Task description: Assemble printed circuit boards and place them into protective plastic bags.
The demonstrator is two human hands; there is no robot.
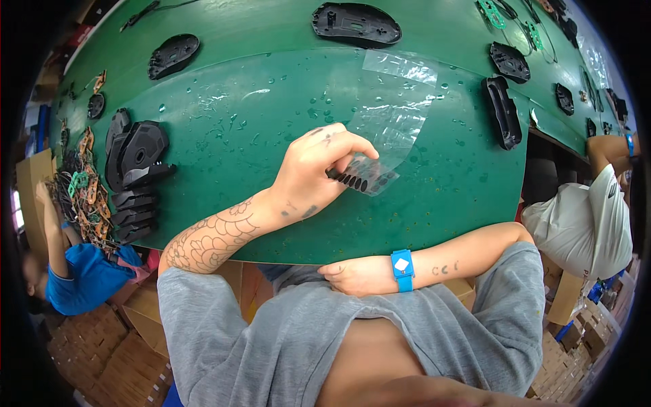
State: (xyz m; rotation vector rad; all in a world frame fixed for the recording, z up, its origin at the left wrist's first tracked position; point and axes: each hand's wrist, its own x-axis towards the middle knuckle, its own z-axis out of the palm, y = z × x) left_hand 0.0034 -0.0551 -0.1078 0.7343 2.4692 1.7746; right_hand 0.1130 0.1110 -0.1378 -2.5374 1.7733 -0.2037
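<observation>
Over the middle of the green table, my left hand [319, 163] pinches a clear film strip [376, 184] that carries several black oval pads [352, 181]. A longer piece of transparent film [400, 102] lies flat on the table just beyond that hand. My right hand [356, 276] rests low against my grey shirt, by the table's near edge, with a blue band [403, 270] on its wrist. Its fingers curl inward; what they hold, if anything, is hidden.
Black mouse shells stand stacked [139, 152] at left, beside a heap of wired boards [88, 197]. A mouse base [356, 25] lies at the far side, another [174, 55] at far left. A black shell [502, 112] lies near the right edge. People sit on both sides.
</observation>
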